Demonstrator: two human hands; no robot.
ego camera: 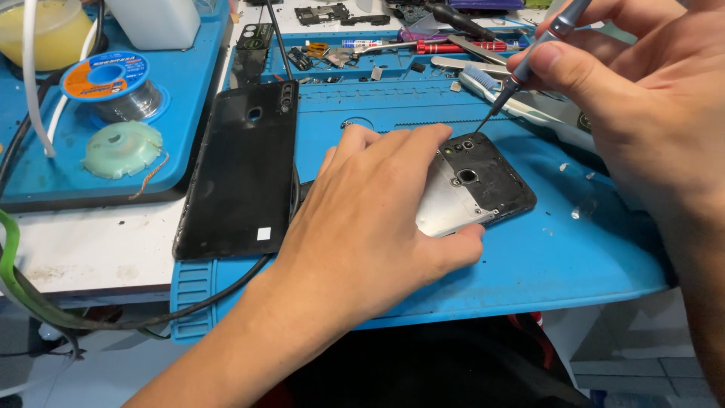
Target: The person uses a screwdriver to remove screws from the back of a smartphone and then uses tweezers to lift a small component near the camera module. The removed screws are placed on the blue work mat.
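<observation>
Fingers (445, 253) of the left hand (362, 227) lie spread flat over an opened black smartphone with a silver metal plate (472, 189), pinning it to the blue silicone work mat (544, 257) on the table. Right hand (642, 98) fingers pinch together around a slim grey metal screwdriver (529, 57), its tip touching the phone's top edge near the camera holes. Left of the phone lies a detached black glossy back cover (242, 166). Beyond it sits a solder wire spool with a blue-and-orange label (113, 83).
</observation>
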